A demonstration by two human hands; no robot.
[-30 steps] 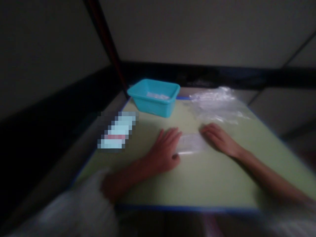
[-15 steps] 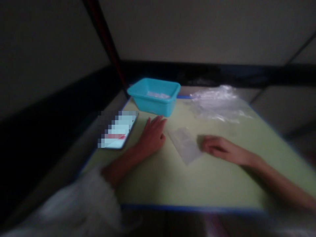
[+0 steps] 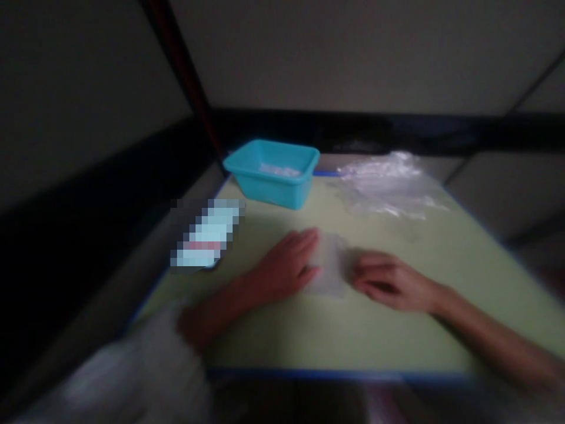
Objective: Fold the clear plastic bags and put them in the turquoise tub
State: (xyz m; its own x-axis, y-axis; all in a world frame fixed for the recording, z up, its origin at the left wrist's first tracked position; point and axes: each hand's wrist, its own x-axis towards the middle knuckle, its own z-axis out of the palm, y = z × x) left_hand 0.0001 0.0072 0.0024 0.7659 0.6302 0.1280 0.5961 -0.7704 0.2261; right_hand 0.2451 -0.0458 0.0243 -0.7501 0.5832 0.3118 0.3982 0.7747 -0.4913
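A small clear plastic bag lies flat on the yellow-green table, between my two hands. My left hand rests over its left edge, fingers stretched out and thumb apart. At the bag's right edge is my right hand, its fingers curled together. Blur and the angle hide whether those fingertips pinch the edge or anything else.
A turquoise basin with clear plastic pieces inside stands at the back left. A phone or tablet with a lit screen lies at the left edge. Loose clear plastic bags are heaped at the back right.
My left hand has moved right and nearer to me, onto the bag's left side. The bag has turned and sits straighter. My right hand stays curled at its right edge.
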